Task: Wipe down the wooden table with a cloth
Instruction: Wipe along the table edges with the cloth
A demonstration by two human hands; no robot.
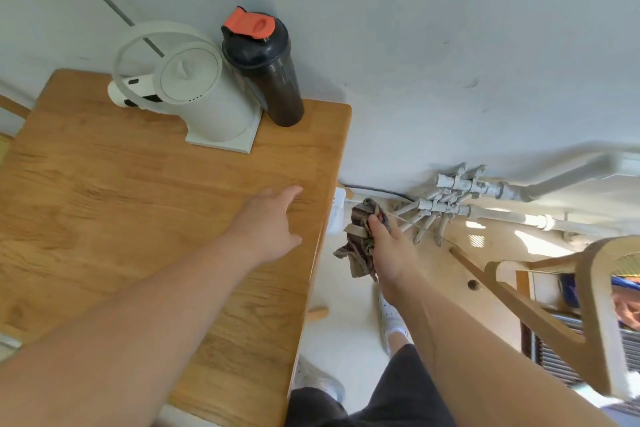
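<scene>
Wooden tabletop (121,201) against pale wall, kettle (194,94) and bottle (266,69) at back; left hand (266,225) spread flat; right hand (388,253) gripping cloth (360,239) beyond the edge.

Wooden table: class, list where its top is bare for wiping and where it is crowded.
Bare: the wide stretch of the wooden table between the kettle and the near edge, left of the left hand; also the right-edge strip between bottle and that hand. Crowded: the far edge by the wall, where kettle and bottle stand close.
</scene>
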